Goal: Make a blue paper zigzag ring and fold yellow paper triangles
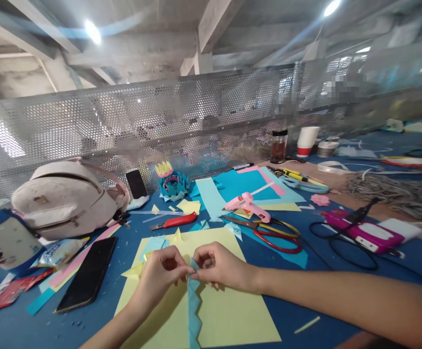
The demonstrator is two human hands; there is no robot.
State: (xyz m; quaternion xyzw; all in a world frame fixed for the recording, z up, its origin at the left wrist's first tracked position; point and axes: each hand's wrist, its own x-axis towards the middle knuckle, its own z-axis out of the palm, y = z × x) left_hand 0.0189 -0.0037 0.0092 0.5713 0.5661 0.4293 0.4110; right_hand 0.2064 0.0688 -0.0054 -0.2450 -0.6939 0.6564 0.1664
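A light blue paper strip with one zigzag edge hangs down from my fingers over a pale yellow sheet. My left hand pinches the strip near its upper end. From the other side, my right hand pinches it at nearly the same spot, the fingertips of both hands almost touching. Small folded yellow and blue paper pieces lie just beyond my left hand. Past the sheet's far edge rest a red utility knife and red-handled scissors.
A pink glue gun lies behind the scissors, near blue sheets. Blue and yellow paper crowns stand farther back. Left are a black phone and a pale backpack. A magenta box with black cable sits right.
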